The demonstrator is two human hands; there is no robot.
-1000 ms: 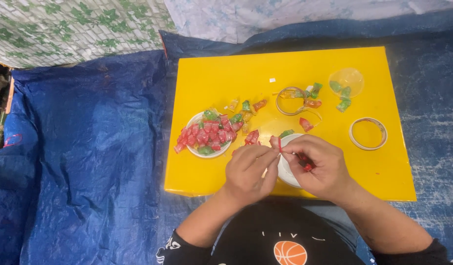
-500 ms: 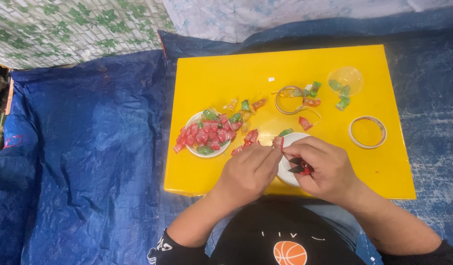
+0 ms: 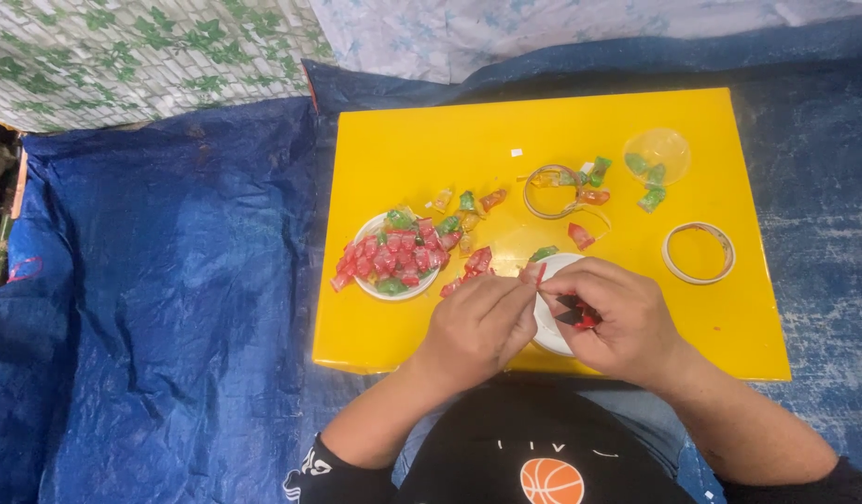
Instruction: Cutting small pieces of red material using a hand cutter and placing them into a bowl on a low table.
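Closely together, the left hand point(image 3: 477, 322) and the right hand point(image 3: 617, 322) worked over a white dish point(image 3: 548, 322) at the near edge of the yellow table point(image 3: 431, 149). The left fingers pinched a small red wrapped candy point(image 3: 537, 273), its long axis pointing toward about 12 o'clock. The right fingers were closed on a red and dark crinkled wrapper point(image 3: 574, 315). At 10 o'clock stood a round white plate point(image 3: 367, 286) heaped with shiny red and green candies. Farther, at 1 o'clock, lay two tape rings and a clear plastic cup point(image 3: 657, 149).

Bright, even light; soft shadows, slight blur.
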